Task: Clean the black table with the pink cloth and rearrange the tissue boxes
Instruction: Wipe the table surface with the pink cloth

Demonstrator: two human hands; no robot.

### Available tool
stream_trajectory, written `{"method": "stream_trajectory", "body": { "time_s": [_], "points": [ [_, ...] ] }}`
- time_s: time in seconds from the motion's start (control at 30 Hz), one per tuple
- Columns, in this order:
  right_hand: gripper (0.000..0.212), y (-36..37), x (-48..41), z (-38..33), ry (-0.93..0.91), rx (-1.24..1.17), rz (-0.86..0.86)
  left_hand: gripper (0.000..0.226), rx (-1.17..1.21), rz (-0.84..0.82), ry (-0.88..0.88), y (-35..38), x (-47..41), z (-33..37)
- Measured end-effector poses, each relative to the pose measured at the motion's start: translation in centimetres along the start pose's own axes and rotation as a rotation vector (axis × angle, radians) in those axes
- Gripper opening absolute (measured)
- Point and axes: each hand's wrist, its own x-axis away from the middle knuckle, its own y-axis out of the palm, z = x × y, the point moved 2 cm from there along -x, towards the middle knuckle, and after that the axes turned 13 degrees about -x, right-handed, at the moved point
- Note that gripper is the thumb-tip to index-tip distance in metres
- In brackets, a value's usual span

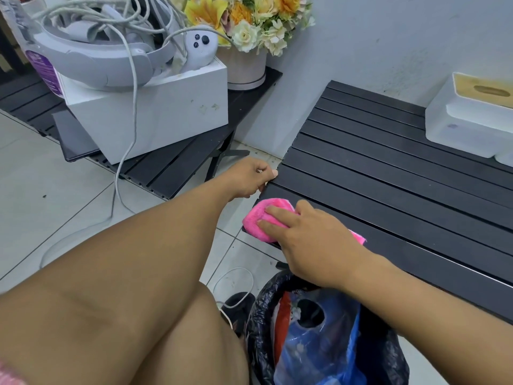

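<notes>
At far left, a white box (150,107) stood on a low black slatted stand (172,168) and carried a grey headset (91,59), a white controller (201,47) and loose cables. Just to its right, at the stand's back corner, sat a white pot of flowers (244,68) against the wall. The left hand (249,177) gripped the left end of the black table (388,176), thumb on the top face and fingers curled under the edge. Near it, at the table's front left corner, lay the pink cloth (263,218), bunched and slightly overhanging the edge. The right hand (313,240) pressed down on the cloth with its fingers extended and laid flat over it; a strip of cloth showed beyond the heel of the hand. Below that hand, on the tiled floor beside the table, stood a bin (261,329) lined with a black bag and holding a blue plastic bag (319,343). At far right, a white tissue box (469,118) with a tan top rested at the table's back edge by the wall, well apart from the cloth; the corner of a second white box (505,158) touched it at the frame's edge.
</notes>
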Motion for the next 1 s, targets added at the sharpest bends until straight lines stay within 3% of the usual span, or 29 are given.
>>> {"method": "stream_trajectory", "body": {
  "time_s": [0.23, 0.57, 0.7, 0.77, 0.87, 1.0],
  "points": [
    [0.055, -1.9, 7.0, 0.3, -0.024, 0.034, -0.084, 0.036, 0.015, 0.001, -0.002, 0.1, -0.3, -0.4],
    [0.048, -1.1, -1.6, -1.4, 0.119, 0.001, -0.039, 0.038, -0.039, 0.013, -0.013, 0.0, 0.1, 0.4],
    [0.039, -1.7, 1.0, -0.7, 0.100, -0.014, -0.088, 0.035, -0.047, 0.014, -0.018, 0.1, 0.2, 0.3],
    [0.032, -2.5, 3.6, -0.1, 0.146, 0.001, -0.110, 0.035, -0.041, 0.004, -0.020, 0.2, 0.2, 0.2],
    [0.037, -3.4, 6.2, 0.4, 0.256, 0.036, -0.192, 0.036, -0.053, 0.001, -0.022, 0.0, 0.3, 0.3],
    [0.043, -2.6, 4.5, 0.9, 0.260, 0.059, -0.090, 0.033, -0.074, -0.016, -0.031, -0.3, 0.8, 0.4]
  ]
}}
